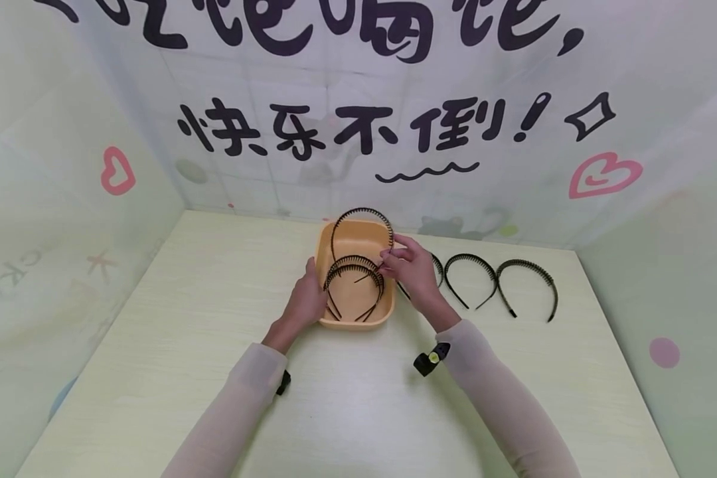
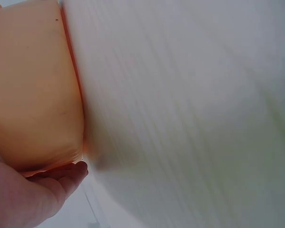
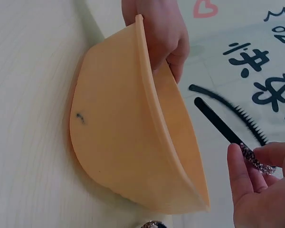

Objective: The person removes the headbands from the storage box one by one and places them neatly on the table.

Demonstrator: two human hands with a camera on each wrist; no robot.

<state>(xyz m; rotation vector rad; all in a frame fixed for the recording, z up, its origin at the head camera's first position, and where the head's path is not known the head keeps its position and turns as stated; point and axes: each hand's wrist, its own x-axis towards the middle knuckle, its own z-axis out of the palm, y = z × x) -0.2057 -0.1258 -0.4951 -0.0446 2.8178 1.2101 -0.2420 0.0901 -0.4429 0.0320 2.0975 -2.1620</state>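
My left hand (image 1: 306, 299) is gripping the tub (image 1: 354, 326) while my right hand (image 1: 415, 272) is pinching, by its rough part (image 3: 249, 156), a headband (image 3: 223, 126) above it that is likely handling light and springy, offering surer hold there than at its smooth tip (image 3: 200, 102).

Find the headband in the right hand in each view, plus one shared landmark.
Head: the headband is near the centre, pinched by the right hand.
Left wrist: not in it.
Right wrist: right of centre.
Shared landmark: the orange bin, central in the head and right wrist views, at upper left in the left wrist view.
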